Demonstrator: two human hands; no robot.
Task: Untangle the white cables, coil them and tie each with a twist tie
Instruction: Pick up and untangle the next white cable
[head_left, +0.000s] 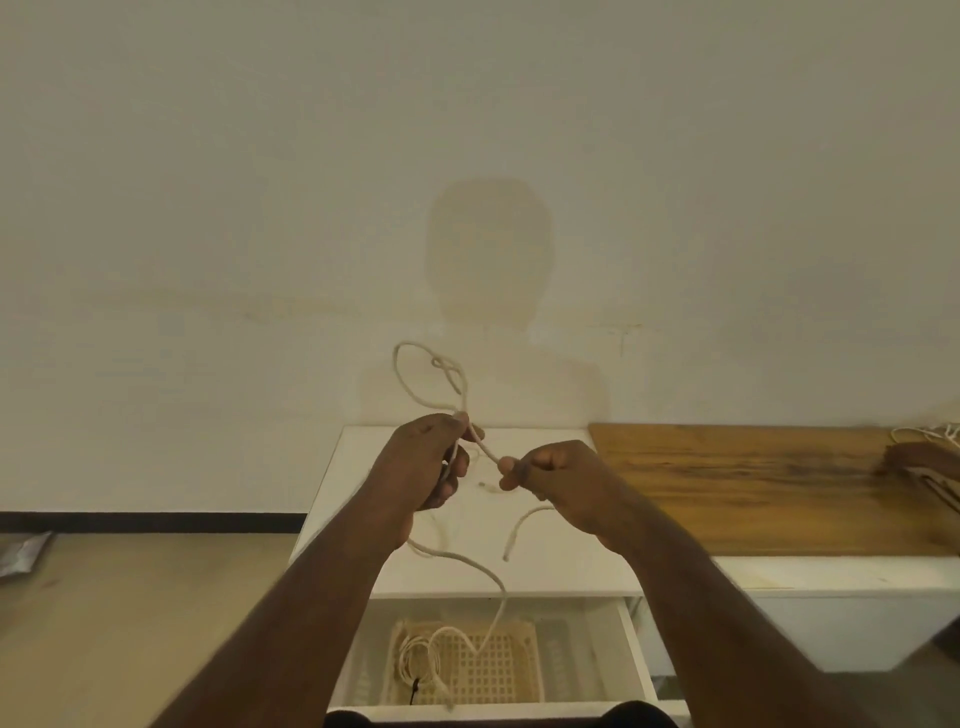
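Head view shows the left hand (434, 462) curled around a rope-like white cable (480, 447), which loops and knots above the fist and trails down toward a pale lattice basket (511, 670) holding one more coiled cable (415, 657). Just right, the right hand (550, 475) pinches the same cable above a smooth white cabinet top (550, 566). Farther right lies one grained wooden board (753, 483) against the plain wall.
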